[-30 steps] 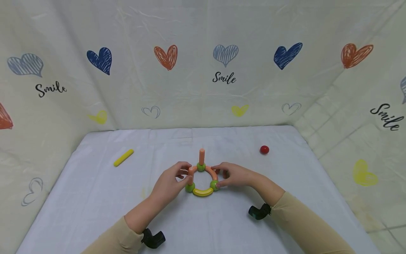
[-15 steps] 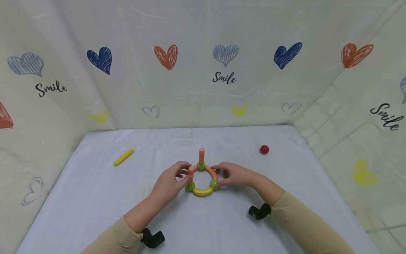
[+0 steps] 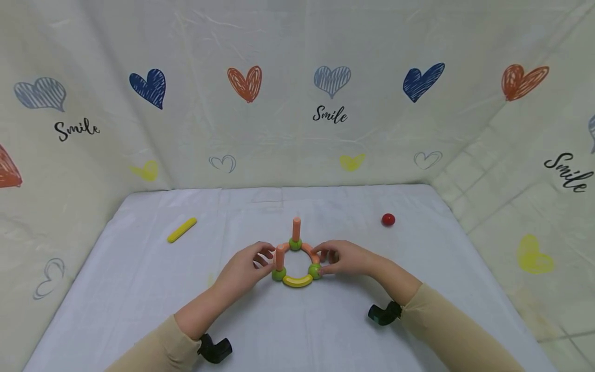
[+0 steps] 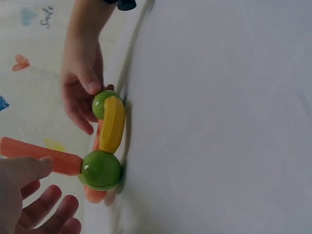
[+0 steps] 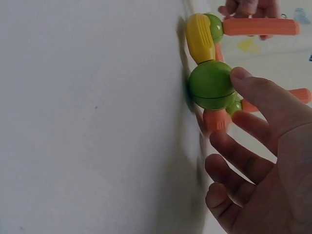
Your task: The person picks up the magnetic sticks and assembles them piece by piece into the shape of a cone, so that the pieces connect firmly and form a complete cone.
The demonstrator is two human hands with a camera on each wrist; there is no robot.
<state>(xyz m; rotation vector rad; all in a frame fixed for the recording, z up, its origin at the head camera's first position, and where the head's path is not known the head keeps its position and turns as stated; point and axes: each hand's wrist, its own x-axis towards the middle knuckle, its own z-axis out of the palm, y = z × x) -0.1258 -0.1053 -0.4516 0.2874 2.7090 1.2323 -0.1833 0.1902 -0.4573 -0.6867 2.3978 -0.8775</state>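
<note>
L hand (image 3: 246,264), fingers lax, by straight orng rod (image 3: 280,258); R hand (image 3: 347,258) pinches glossy grn ball (image 5: 211,87), grooved ylw arc (image 5: 200,39) adjoining.

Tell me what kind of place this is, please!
It looks like a little indoor play or filming corner, though I can't be sure. There's a white cloth-covered table, a pale sheet behind it printed with hearts and "Smile", and a ring of toy pieces.
</note>
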